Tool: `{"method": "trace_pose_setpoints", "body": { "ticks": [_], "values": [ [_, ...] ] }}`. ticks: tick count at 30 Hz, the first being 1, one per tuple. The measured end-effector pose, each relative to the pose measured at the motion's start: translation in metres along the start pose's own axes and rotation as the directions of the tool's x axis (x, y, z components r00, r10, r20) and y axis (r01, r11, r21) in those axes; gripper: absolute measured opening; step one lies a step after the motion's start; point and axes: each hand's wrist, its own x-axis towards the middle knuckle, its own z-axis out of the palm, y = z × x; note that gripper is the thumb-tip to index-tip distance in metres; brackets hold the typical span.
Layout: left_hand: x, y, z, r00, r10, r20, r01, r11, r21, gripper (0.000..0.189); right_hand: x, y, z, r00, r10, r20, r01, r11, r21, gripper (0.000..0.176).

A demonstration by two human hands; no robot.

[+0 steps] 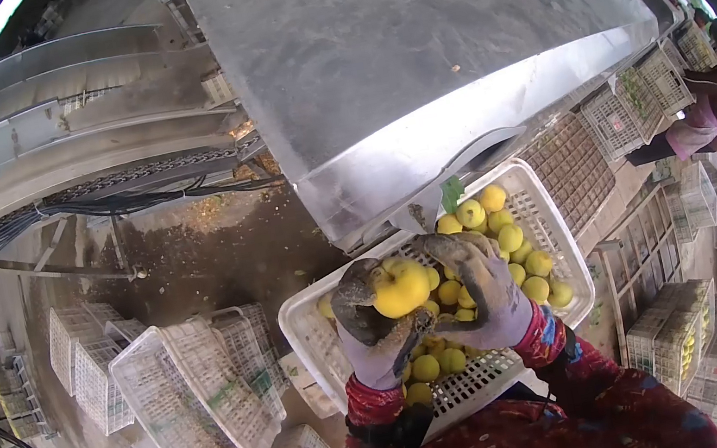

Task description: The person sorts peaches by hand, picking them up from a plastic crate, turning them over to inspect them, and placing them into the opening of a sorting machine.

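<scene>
My left hand [366, 317], in a dark-coated, dirty work glove, is wrapped round a large yellow peach-like fruit [401, 286] above the left part of a white plastic crate [575, 260]. Just to the right, my right hand [481, 284] wears a similar glove. Its fingers and thumb are bent but apart, and I see no fruit gripped between them. Many smaller yellow-green fruits [511, 237] lie in the crate below both hands. A green leaf [452, 194] sticks up at the crate's far edge.
A large metal machine cover [444, 51] stands directly beyond the crate. Metal rails with black cables [84, 206] run at the left. Empty white crates [190, 401] lie lower left; stacked crates [676, 333] stand right. Another person [706, 108] is at the far right.
</scene>
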Motion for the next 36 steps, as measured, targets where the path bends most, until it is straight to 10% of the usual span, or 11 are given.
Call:
{"method": "trace_pose_setpoints", "body": {
  "ticks": [3,7,11,15,21,23,24,26,28,30,36],
  "values": [
    [0.009,-0.026,-0.004,0.964,0.199,0.176,-0.222,0.968,0.119,0.065,-0.006,-0.003,0.016,0.998,0.044,-0.047,-0.046,0.998,-0.034,0.074],
    [0.009,-0.016,0.007,0.994,0.098,0.049,-0.088,0.979,-0.183,0.066,0.007,0.014,0.024,0.978,0.093,-0.189,-0.12,0.983,-0.138,0.073],
    [0.002,-0.044,-0.036,0.996,-0.067,-0.062,0.063,0.996,-0.066,0.058,0.057,0.048,0.045,0.972,0.184,-0.147,-0.229,0.888,-0.399,0.066],
    [0.015,-0.109,-0.066,0.934,-0.344,-0.095,0.352,0.932,0.083,0.046,0.066,0.064,0.015,0.982,0.017,-0.186,-0.066,0.963,-0.262,0.061],
    [0.086,-0.248,-0.09,0.682,-0.712,-0.164,0.722,0.62,0.308,0.047,-0.039,0.142,-0.034,0.874,0.419,-0.245,-0.451,0.888,-0.088,0.037],
    [0.1,-0.259,-0.061,0.691,-0.704,-0.161,0.618,0.461,0.636,0.055,-0.058,0.174,-0.022,0.759,0.637,-0.134,-0.65,0.752,-0.105,0.04],
    [0.105,-0.258,-0.041,0.716,-0.679,-0.164,0.488,0.318,0.813,0.059,-0.053,0.183,-0.016,0.853,0.514,-0.088,-0.509,0.784,-0.356,0.052],
    [0.106,-0.309,-0.047,0.836,-0.498,-0.229,0.273,0.016,0.962,0.062,-0.037,0.198,0.013,0.712,0.701,0.042,-0.535,0.581,-0.614,0.074],
    [0.113,-0.367,-0.094,0.797,-0.604,0.025,0.496,0.677,0.544,0.058,-0.034,0.213,0.046,0.697,0.705,0.129,-0.369,0.507,-0.779,0.066],
    [0.118,-0.42,-0.134,0.746,-0.639,0.188,0.656,0.753,-0.049,0.063,-0.03,0.208,0.052,0.668,0.729,0.15,-0.45,0.556,-0.699,0.055],
    [0.087,-0.295,-0.057,0.647,-0.743,0.171,0.654,0.656,0.376,0.062,-0.026,0.218,0.045,0.626,0.742,0.242,-0.512,0.624,-0.59,0.066]
  ]
}}
